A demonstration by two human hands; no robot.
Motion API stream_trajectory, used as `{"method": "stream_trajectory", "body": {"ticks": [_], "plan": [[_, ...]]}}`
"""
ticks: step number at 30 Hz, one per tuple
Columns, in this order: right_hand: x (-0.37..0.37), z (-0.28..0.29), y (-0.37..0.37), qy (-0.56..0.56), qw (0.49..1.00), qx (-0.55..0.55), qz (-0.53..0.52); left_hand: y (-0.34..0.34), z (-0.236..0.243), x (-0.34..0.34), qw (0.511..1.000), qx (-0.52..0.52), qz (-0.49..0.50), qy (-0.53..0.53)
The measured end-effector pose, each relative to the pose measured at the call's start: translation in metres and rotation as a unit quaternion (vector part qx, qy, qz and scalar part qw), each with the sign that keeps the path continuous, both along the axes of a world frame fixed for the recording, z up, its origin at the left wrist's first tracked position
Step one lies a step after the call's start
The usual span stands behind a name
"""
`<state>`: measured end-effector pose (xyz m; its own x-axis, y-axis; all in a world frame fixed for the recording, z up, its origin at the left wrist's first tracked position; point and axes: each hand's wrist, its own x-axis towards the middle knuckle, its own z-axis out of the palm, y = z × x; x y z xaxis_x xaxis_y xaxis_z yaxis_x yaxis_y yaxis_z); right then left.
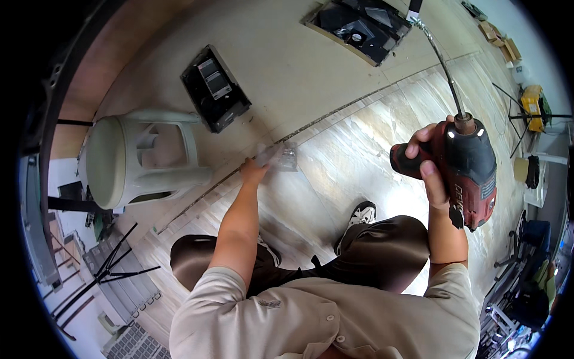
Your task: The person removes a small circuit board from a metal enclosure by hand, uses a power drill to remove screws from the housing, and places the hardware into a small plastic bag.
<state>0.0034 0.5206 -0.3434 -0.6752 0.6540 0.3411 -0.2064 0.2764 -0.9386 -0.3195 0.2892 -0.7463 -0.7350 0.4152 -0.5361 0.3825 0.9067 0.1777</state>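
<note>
My right hand (431, 164) is wrapped round the grip of a red and black cordless impact driver (469, 170), raised at the right. A long thin bit (443, 64) runs from its chuck toward the top edge, where its tip meets a small dark piece I cannot make out. Lower down and to the left, my left hand (254, 172) reaches to the floor. Its fingers are closed on the near end of a small transparent plastic bag (288, 158), which lies on the tiles. Small bright pieces seem to be inside the bag, too small to name.
A pale green plastic stool (107, 161) lies on its side at the left. Beyond it sits a black open tray (238, 112) with metal parts. Another dark box (338, 35) of parts stands farther off. Stands, a yellow bag (531, 107) and chairs line the right.
</note>
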Motion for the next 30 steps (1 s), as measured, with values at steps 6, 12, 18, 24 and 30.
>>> {"method": "stream_trajectory", "body": {"ticks": [6, 12, 18, 24, 30], "plan": [[0.006, -0.018, -0.006, 0.023, 0.993, -0.114, 0.01, -0.016, -0.045, -0.008, 0.992, 0.114, 0.045, -0.039], [0.0, -0.013, -0.009, -0.021, 0.982, -0.186, 0.009, -0.017, -0.083, -0.012, 0.981, 0.182, 0.056, 0.019], [0.009, -0.024, -0.005, -0.05, 0.994, -0.095, 0.015, 0.008, -0.058, 0.011, 0.984, 0.174, 0.036, -0.019], [0.009, -0.022, -0.01, -0.022, 0.984, -0.175, 0.033, 0.037, -0.025, 0.014, 0.968, 0.233, -0.09, 0.007], [0.023, -0.046, 0.01, -0.146, 0.984, -0.035, 0.096, 0.141, 0.147, 0.003, 0.848, 0.38, -0.367, 0.049]]}}
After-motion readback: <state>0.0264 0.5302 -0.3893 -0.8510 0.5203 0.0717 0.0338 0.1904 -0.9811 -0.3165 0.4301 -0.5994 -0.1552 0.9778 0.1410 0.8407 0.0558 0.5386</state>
